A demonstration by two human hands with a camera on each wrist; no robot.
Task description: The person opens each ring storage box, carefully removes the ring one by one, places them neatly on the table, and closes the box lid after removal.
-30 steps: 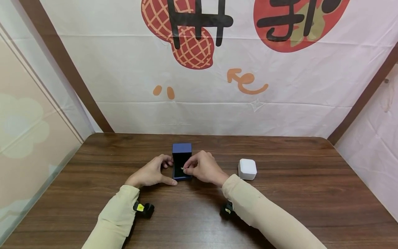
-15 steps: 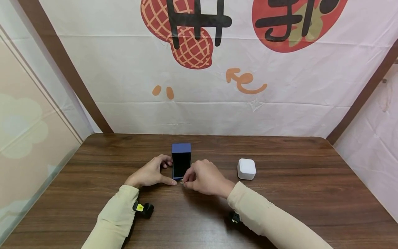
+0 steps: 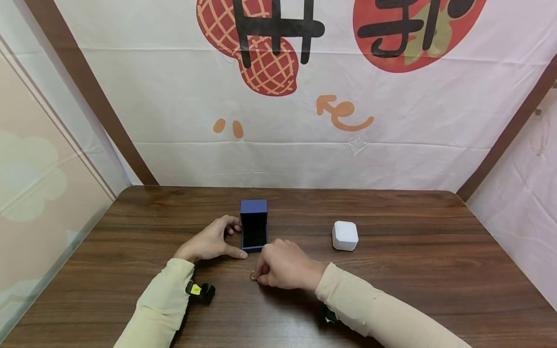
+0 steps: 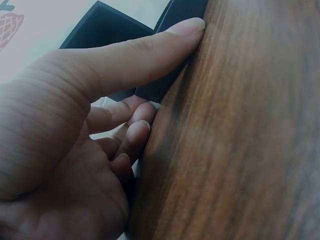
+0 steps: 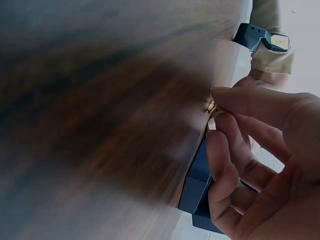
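Right hand [image 3: 285,266] pinched a small gold ring [image 3: 253,276] on the near side of the open blue box [image 3: 254,208]

Left hand [image 3: 213,240] rested relaxed at that box's left side; a white box [image 3: 345,236] stood well to the right on the brown table [image 3: 235,324]

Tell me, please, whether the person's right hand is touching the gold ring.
Touching: the right wrist view shows the right hand pinching the gold ring between thumb and finger.

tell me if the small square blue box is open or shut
Open: the small square blue box has its lid raised at the back, and its black lining shows in the head view.
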